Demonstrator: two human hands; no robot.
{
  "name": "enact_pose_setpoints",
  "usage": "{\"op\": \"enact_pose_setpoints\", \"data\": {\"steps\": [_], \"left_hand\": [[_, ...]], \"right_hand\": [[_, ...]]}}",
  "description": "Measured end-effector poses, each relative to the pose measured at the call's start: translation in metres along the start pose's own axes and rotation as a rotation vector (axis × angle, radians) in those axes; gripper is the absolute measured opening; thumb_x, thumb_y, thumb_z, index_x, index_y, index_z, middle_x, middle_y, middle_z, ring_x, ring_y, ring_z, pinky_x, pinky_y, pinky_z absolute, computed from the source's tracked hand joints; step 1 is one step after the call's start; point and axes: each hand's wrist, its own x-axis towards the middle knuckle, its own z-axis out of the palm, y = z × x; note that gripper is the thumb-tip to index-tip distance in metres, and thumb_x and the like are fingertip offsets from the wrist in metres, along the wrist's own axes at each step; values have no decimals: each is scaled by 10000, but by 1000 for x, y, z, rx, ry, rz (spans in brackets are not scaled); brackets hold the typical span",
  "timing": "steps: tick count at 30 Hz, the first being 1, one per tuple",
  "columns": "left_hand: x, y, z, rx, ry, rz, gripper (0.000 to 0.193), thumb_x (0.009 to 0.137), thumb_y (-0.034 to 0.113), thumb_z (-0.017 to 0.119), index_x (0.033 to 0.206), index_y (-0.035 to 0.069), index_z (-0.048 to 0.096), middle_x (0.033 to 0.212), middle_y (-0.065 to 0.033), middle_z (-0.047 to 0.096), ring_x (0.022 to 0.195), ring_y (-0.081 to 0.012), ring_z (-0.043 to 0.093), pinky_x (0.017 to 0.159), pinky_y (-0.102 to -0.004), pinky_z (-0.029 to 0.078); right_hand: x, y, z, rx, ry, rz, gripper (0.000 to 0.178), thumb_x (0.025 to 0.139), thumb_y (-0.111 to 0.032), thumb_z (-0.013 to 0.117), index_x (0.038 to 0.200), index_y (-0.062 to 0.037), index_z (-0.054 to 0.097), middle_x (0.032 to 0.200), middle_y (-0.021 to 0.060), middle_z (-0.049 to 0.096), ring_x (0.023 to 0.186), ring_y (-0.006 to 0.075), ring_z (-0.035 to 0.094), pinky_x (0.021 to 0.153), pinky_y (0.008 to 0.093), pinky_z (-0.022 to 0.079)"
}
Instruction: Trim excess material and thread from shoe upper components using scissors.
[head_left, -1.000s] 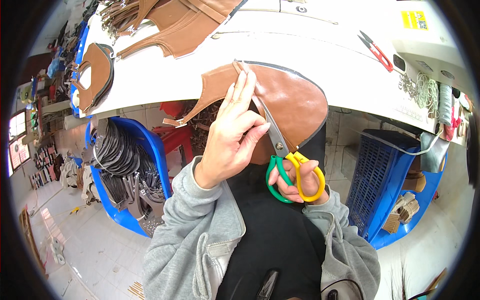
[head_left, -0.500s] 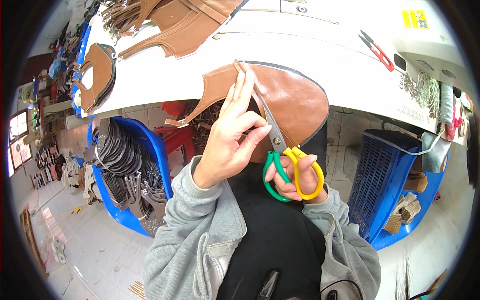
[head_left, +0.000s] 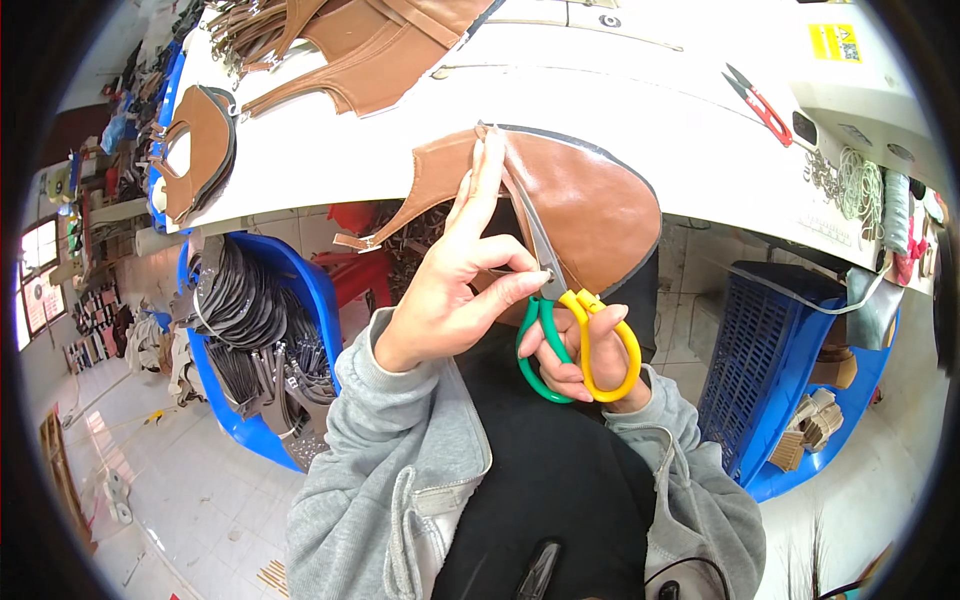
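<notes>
My left hand (head_left: 455,280) pinches a brown leather piece (head_left: 585,205) with a dark edge, fingers stretched up along its seam at the white table's front edge. My right hand (head_left: 590,365) grips scissors (head_left: 560,320) with one green and one yellow handle loop. The blades run up along the leather's seam beside my left fingers. The leather's narrow strap end (head_left: 355,240) hangs off to the left.
More brown leather pieces (head_left: 370,50) lie at the back of the white table (head_left: 650,110), and one (head_left: 195,150) at its left end. Red thread snips (head_left: 755,100) rest at right. A blue bin (head_left: 290,300) of dark parts stands left, a blue crate (head_left: 760,370) right.
The scissors and my right hand have slid slightly left and up along the seam. My left thumb and forefinger have closed nearer the scissors' pivot.
</notes>
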Motion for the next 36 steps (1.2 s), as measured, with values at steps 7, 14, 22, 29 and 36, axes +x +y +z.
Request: {"op": "enact_pose_setpoints", "data": {"steps": [7,14,22,29,36], "left_hand": [[1,-4,-8,-135,-100,4,94,739,155,681,710,69,656,1452,-253,-6,1351,-381,-94,1065,-461,-22],[5,-5,-19,-176,-209,41,109,751,182,678,686,95,666,1452,-253,-35,1339,-393,-139,1044,-502,-68],[-2,5,-32,-19,-147,-65,119,746,212,691,692,110,663,1448,-260,-27,1347,-372,-131,1049,-487,-64],[2,6,-43,-54,-292,-78,121,697,188,707,648,90,656,1440,-281,7,1348,-367,-136,1035,-476,-125],[1,3,-39,-76,-278,-30,128,707,192,697,645,89,652,1439,-283,-9,1349,-362,-138,1038,-464,-128]], "right_hand": [[18,-4,-3,-11,-21,-19,989,682,-813,107,912,60,512,447,-26,330,277,58,302,284,171,260],[28,-9,-11,19,-64,-35,990,684,-808,92,893,67,506,433,-28,307,269,52,294,277,164,259],[24,-7,-16,126,-137,-48,938,728,-773,158,912,72,521,448,-26,329,280,42,292,276,159,264],[38,-14,-11,6,-91,-56,1000,689,-804,63,933,53,515,460,-18,339,289,53,293,296,164,267],[41,-24,-8,83,-90,-49,930,731,-768,98,918,40,517,454,-16,340,278,65,304,285,170,281]]}}
